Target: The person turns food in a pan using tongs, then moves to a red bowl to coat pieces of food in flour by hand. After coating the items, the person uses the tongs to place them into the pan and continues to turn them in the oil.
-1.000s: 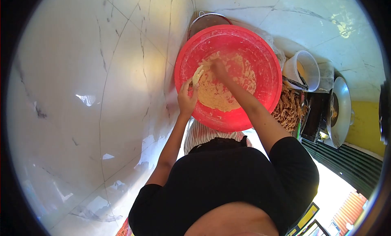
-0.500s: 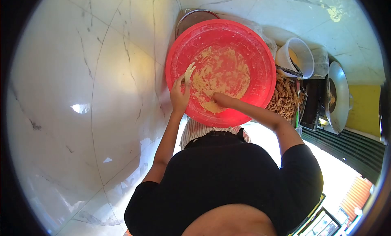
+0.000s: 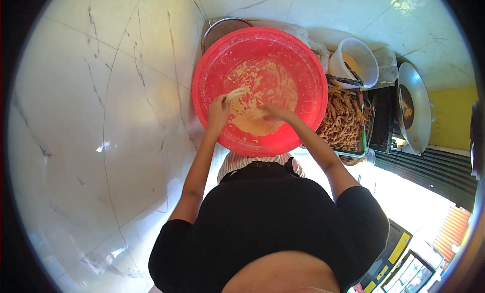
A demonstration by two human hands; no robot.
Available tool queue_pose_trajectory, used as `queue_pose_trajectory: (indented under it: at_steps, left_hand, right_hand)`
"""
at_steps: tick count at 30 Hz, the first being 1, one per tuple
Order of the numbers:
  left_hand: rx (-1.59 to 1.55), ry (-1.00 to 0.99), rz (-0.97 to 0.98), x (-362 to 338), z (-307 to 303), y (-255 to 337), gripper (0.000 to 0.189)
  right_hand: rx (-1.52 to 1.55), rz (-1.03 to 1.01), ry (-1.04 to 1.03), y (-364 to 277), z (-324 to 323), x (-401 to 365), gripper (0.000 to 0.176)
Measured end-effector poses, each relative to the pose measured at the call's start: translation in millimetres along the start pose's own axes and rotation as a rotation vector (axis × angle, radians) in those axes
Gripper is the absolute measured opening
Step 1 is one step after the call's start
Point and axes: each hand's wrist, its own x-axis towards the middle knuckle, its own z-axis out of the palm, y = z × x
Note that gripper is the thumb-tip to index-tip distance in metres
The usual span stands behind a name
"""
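A wide red basin [image 3: 312, 80] stands before me, with pale yellow flour-like powder [image 3: 255, 125] lumped and spread over its bottom. My left hand [image 3: 219, 112] is over the basin's left side, its fingers closed on a pale, powder-coated strip [image 3: 235, 95] whose kind I cannot make out. Low over the powder at the middle of the basin is my right hand [image 3: 274, 112]. Motion smears its fingers, so whether they hold anything does not show.
Right of the basin lies a tray of brown fried strips [image 3: 341, 122] with green-handled tongs [image 3: 364, 139]. Behind it stands a white plastic tub [image 3: 371, 70]. A large metal wok [image 3: 422, 111] is further right. Marbled tiles [image 3: 146, 91] rise at the left.
My left hand has tipped the pale strip inward, from nearly upright to flatter over the powder. My right hand has lifted slightly and is moving. The whole view has shifted a little.
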Motion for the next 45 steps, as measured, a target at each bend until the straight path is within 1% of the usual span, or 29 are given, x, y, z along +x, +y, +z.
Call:
queue_pose_trajectory:
  at_steps: [1, 2, 3, 5, 6, 8, 10, 12, 13, 14, 16, 18, 20, 22, 24, 26, 28, 30, 31, 33, 34, 35, 37, 39, 40, 42, 43, 44, 45]
  left_hand:
    - [0.0, 0.001, 0.002, 9, 5, -1, 0.027]
    - [0.116, 0.019, 0.011, 18, 9, -2, 0.024]
    - [0.233, 0.035, 0.02, 28, 15, -5, 0.021]
    - [0.334, -0.006, 0.012, 53, 28, -19, 0.022]
    - [0.432, -0.041, 0.003, 61, 36, -30, 0.022]
    - [0.455, -0.089, -0.004, 67, 54, -58, 0.02]
    - [0.475, -0.133, -0.012, 67, 62, -59, 0.02]
    - [0.422, -0.497, 0.001, 59, 65, -54, 0.023]
    - [0.423, -0.502, 0.004, 53, 68, -53, 0.023]
    - [0.49, -0.53, 0.069, 47, 71, -53, 0.02]
    - [0.561, -0.562, 0.141, 33, 71, -46, 0.019]
    - [0.471, -0.709, 0.173, 16, 67, -35, 0.02]
    - [0.461, -0.75, 0.232, 0, 85, -40, 0.019]
    - [0.451, -0.788, 0.285, -7, 100, -32, 0.02]
    - [0.318, -0.943, 0.207, -12, 116, -17, 0.022]
    - [0.25, -0.939, 0.243, -13, 136, -15, 0.021]
    - [0.175, -0.93, 0.276, -12, 150, -11, 0.021]
    - [-0.383, -1.13, -0.104, -8, 156, -8, 0.017]
    - [-0.386, -1.131, -0.103, -6, 153, -3, 0.017]
    - [-0.723, -1.232, -0.339, -1, 147, 10, 0.022]
    - [-0.724, -1.237, -0.339, 4, 143, 14, 0.022]
    - [-0.695, -1.198, -0.37, 12, 137, 16, 0.023]
    - [-0.668, -1.156, -0.401, 25, 122, 17, 0.024]
    - [-0.457, -1.023, -0.289, 37, 105, 14, 0.027]
    - [-0.461, -1.019, -0.29, 41, 94, 10, 0.027]
    - [0.215, -0.883, -0.149, 46, 74, 5, 0.037]
    - [0.211, -0.88, -0.155, 42, 62, 13, 0.037]
    - [0.414, -0.832, -0.126, 35, 49, 22, 0.035]
    - [0.615, -0.779, -0.097, 30, 40, 26, 0.035]
  right_hand:
    - [0.065, 0.025, 0.077, 8, -6, -2, 0.037]
    - [0.132, 0.049, 0.154, 16, -8, -5, 0.035]
    - [0.134, 0.049, 0.156, 20, -10, -10, 0.035]
    - [0.159, -0.043, 0.359, 29, -12, -21, 0.036]
    - [0.162, -0.04, 0.365, 35, -12, -24, 0.036]
    - [0.088, -0.08, 0.549, 53, -11, -26, 0.037]
    - [0.173, -0.11, 0.584, 75, -12, -28, 0.037]
    - [0.263, -0.142, 0.618, 86, -12, -35, 0.036]
    - [0.367, -0.097, 0.694, 86, -13, -40, 0.036]
    - [0.471, -0.053, 0.77, 86, -13, -44, 0.035]
    - [0.395, 0.002, 0.807, 82, -16, -50, 0.031]
    - [0.321, 0.063, 0.844, 76, -19, -56, 0.028]
    - [0.261, 0.1, 0.83, 68, -23, -59, 0.026]
    - [0.313, 0.059, 0.86, 70, -21, -53, 0.029]
    - [0.362, 0.021, 0.888, 70, -20, -51, 0.031]
    - [0.283, 0.086, 0.886, 64, -23, -55, 0.031]
    - [0.301, 0.072, 0.87, 74, -19, -50, 0.03]
    - [0.317, 0.052, 0.852, 86, -16, -42, 0.03]
    - [0.285, 0.052, 0.842, 95, -12, -37, 0.031]
    - [0.251, 0.057, 0.833, 113, -5, -26, 0.032]
    - [0.277, 0.025, 0.867, 121, -1, -22, 0.032]
    - [0.304, -0.008, 0.9, 128, 2, -19, 0.031]
    - [0.332, 0.051, 0.895, 95, -10, -39, 0.031]
    - [0.357, 0.106, 0.888, 77, -22, -49, 0.031]
    - [0.322, 0.154, 0.875, 75, -24, -49, 0.029]
    - [0.285, 0.199, 0.857, 73, -29, -47, 0.026]
    - [0.124, 0.199, 0.853, 73, -32, -45, 0.026]
    - [-0.038, 0.197, 0.846, 73, -33, -43, 0.025]
    - [-0.041, 0.191, 0.838, 73, -31, -41, 0.025]
